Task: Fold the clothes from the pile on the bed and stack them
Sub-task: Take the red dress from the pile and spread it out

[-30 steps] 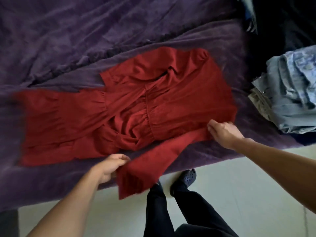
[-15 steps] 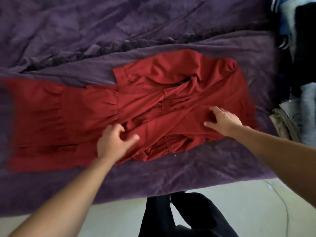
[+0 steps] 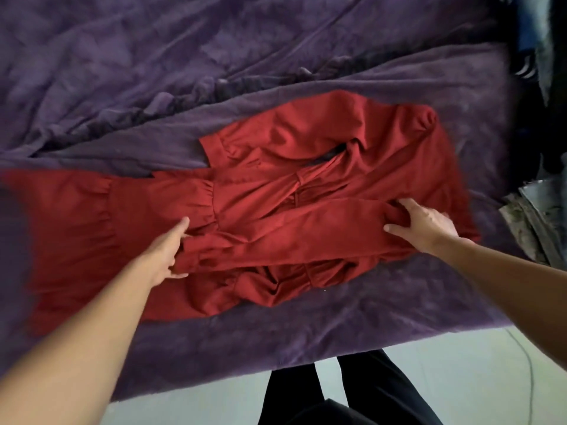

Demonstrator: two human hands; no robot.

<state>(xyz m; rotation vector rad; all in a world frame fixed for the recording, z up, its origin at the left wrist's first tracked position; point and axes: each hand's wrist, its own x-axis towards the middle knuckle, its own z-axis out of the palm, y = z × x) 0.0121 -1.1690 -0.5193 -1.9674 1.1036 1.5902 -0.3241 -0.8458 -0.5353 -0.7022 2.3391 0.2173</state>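
Broadly, a bed (image 3: 337,332) under a fuzzy purple blanket fills most of the view. Farther back, a crumpled purple sheet (image 3: 153,56) bunches into a dark ridge that runs across it. Pale floor (image 3: 460,381) shows along the bottom, where the person's legs in black trousers (image 3: 368,391) stand against the bed's near edge and a thin cord (image 3: 528,363) trails at the right.

The red dress (image 3: 383,161) lies spread across the blanket, bodice to the right and gathered skirt reaching towards the left border. One long sleeve (image 3: 291,237) is laid flat across the waist. The left hand (image 3: 167,253) rests at the sleeve's cuff, its grip spread, fingers straight and thumb apart, touching the cloth without closing on it. The right hand (image 3: 426,227) presses on the shoulder end of the sleeve, its grip also spread, with a roll of fabric lying between thumb and forefinger.

A band of bare blanket separates the dress from the near edge, and a wider one separates it from the sheet's ridge. At the right border a heap of clothes (image 3: 534,222), blurred and partly cut off, sits apart from the dress
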